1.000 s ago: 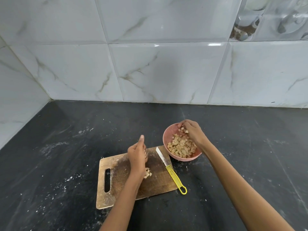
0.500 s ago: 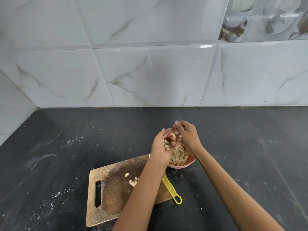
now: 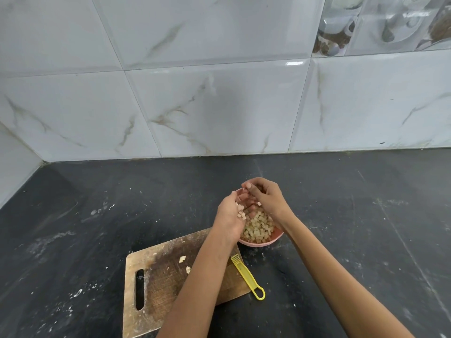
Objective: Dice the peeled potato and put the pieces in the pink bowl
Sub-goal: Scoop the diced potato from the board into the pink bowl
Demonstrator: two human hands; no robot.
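Both hands over the round pink plastic bowl, which sits on the black stone countertop just off the far right corner of the worn wooden cutting board. Bowl holds a heap of pale diced potato cubes.

Left hand cupped above the bowl's left rim, palm turned inward, a few cubes stuck to the fingers. Right hand above the far rim, fingers loosely curled, one cube clinging near the palm; cannot tell if it grips anything.

Two or three stray potato bits left near the board's middle, by the left forearm. Yellow-handled knife lies along the board's right edge, handle loop on the countertop, blade hidden under the forearm. White flecks scattered on the countertop's left side. White marble-look tile wall behind.
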